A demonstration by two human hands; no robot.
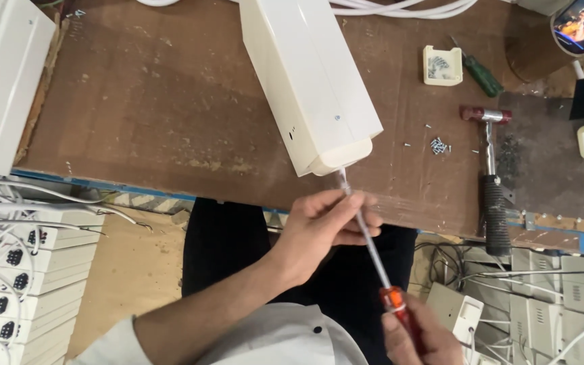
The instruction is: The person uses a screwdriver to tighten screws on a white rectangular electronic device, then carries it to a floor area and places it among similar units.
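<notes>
While right hand (419, 332) grips screwdriver (373, 250) handle, left hand (322, 226) fingers pinch shaft near white casing (309, 78).

1. The screwdriver (373, 250) has an orange-red handle and a long, thin metal shaft. It runs slanted from the lower middle of the frame up toward the centre, its tip at the end of the white casing.
2. The white casing (309, 81) is a long, cream-white box lying slantwise on the brown workbench, from the top centre down to mid-frame, with a rounded cap at its near end.
</notes>
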